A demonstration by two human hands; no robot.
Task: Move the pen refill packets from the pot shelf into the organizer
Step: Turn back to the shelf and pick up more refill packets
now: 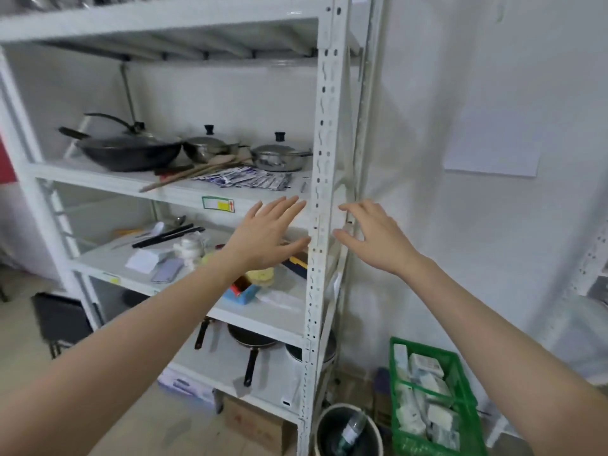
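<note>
Partly blurred, refill packets (243,179) lie heaped (print unreadable).

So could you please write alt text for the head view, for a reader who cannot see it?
Two empty, open hands, left hand and right hand, reach toward a white shelf unit. Pen refill packets lie on its shelf in front of lidded pots and a wok.

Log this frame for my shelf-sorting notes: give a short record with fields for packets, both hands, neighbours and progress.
packets: pen refill packets, a loose pile on the pot shelf, in front of the lidded pots
left hand: open, empty, raised below the packets
right hand: open, empty, in front of the shelf post
neighbours: black wok, wooden utensils
organizer: cannot tell which item
progress: no packet picked up yet
</note>
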